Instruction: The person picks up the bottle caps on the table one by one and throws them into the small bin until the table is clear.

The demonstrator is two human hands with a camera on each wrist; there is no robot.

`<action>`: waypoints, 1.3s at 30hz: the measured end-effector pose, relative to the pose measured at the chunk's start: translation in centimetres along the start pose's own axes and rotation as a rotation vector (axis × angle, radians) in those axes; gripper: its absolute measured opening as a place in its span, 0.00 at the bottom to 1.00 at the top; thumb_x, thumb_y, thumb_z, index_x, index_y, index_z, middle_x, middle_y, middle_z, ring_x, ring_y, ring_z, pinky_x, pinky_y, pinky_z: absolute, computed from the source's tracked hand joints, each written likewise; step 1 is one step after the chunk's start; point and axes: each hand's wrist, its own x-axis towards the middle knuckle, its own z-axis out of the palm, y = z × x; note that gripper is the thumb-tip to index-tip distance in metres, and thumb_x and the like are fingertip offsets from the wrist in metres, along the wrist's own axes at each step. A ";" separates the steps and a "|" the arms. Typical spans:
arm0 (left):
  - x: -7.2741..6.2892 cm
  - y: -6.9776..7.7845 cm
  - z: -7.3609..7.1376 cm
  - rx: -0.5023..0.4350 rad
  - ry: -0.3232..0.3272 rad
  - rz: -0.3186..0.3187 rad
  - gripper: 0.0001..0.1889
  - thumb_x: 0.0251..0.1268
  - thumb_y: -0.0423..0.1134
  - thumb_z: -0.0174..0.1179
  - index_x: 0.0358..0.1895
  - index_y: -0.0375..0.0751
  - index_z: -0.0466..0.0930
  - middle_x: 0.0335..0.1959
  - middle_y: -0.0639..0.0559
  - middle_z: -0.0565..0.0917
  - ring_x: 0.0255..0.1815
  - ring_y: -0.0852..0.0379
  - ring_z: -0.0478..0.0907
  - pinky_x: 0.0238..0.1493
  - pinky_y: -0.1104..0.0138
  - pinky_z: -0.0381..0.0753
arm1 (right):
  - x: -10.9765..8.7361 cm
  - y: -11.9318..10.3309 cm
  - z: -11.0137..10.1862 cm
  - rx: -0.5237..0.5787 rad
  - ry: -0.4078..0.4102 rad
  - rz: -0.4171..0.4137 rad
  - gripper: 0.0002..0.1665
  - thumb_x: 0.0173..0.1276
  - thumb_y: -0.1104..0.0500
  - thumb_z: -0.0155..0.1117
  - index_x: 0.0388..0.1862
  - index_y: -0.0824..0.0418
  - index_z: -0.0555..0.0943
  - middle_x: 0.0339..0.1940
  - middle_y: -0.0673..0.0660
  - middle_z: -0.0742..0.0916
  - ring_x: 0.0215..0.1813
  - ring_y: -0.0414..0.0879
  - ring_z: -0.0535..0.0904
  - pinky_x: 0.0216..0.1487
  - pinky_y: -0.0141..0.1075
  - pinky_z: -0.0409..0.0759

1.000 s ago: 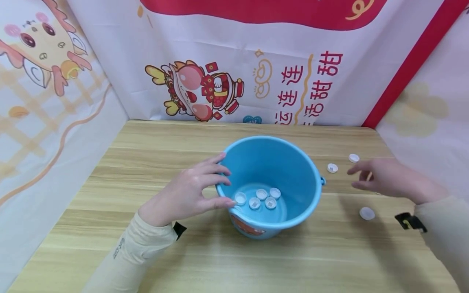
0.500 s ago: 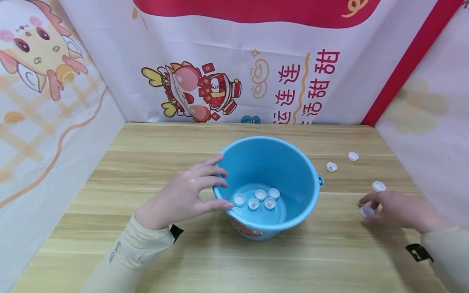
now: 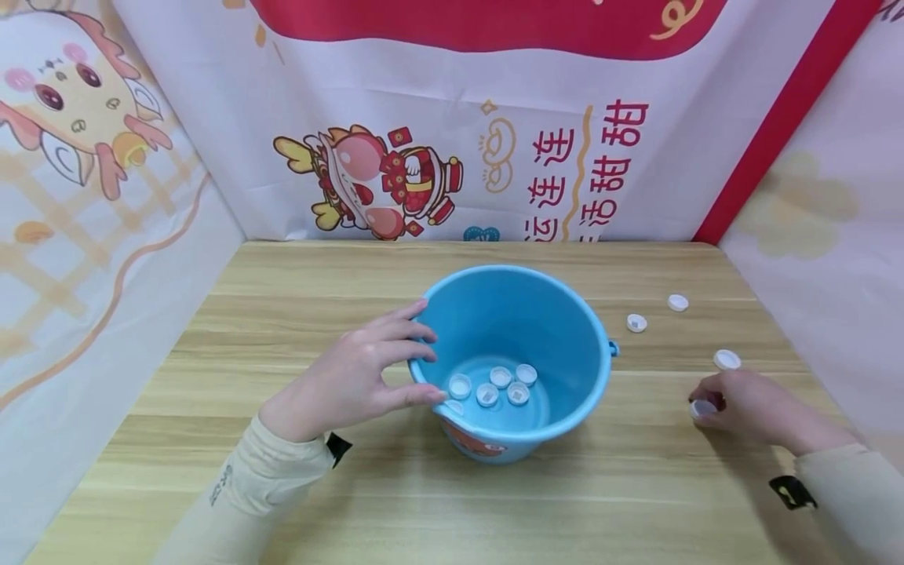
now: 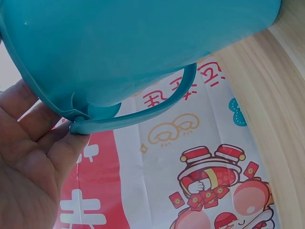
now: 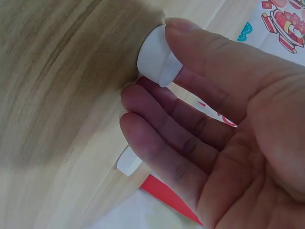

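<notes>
- Your left hand is clamped on the rim of the blue bucket, fingers over the edge, thumb near the handle.
- The bucket stands upright on the worktop, between your two hands.
- Your right hand pinches a white cap between thumb and fingers, to the right of the bucket; you cannot tell whether that cap touches the worktop.
- Three loose caps lie apart beyond it, one just beside your right hand.
- Inside the bucket, several more caps lie on the bottom, one partly hidden by the near rim.
</notes>
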 end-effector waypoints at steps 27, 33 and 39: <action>-0.2 0.0 0.2 -0.017 0.001 -0.003 0.29 0.60 0.64 0.63 0.49 0.42 0.87 0.55 0.48 0.84 0.74 0.47 0.63 0.60 0.50 0.76 | 0.0 -0.8 -1.3 0.051 0.040 -0.064 0.14 0.57 0.61 0.74 0.42 0.65 0.87 0.32 0.48 0.86 0.29 0.36 0.75 0.29 0.33 0.76; -0.2 0.1 0.1 -0.023 -0.006 -0.010 0.27 0.59 0.62 0.66 0.49 0.41 0.87 0.55 0.47 0.83 0.74 0.47 0.63 0.60 0.50 0.76 | 0.2 -3.4 -4.5 0.050 0.098 -0.111 0.16 0.67 0.58 0.68 0.49 0.66 0.85 0.32 0.44 0.85 0.29 0.33 0.75 0.27 0.31 0.78; -0.1 -0.1 0.0 -0.014 -0.004 -0.007 0.28 0.60 0.62 0.65 0.48 0.41 0.87 0.54 0.47 0.83 0.74 0.46 0.63 0.60 0.50 0.76 | 0.7 -7.2 -7.8 -0.006 0.224 -0.181 0.19 0.67 0.56 0.70 0.54 0.62 0.82 0.29 0.42 0.84 0.30 0.35 0.78 0.28 0.32 0.80</action>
